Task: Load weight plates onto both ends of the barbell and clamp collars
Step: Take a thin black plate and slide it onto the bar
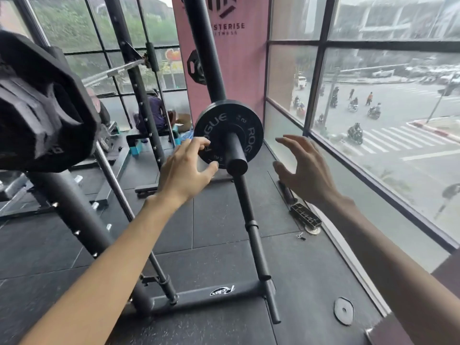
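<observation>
While both hands reach in, a small black plate (227,133) sits on its black peg (236,155).

Left hand (185,170) fingertips touch the plate's near rim, loosely spread; right hand (302,168) hovers beside it, splayed and empty.

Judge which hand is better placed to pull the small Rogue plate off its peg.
Left. The left hand already has fingertips on the near edge of the Rogue plate, while the right hand hangs open beside the peg, touching nothing. It could come in to support.
</observation>
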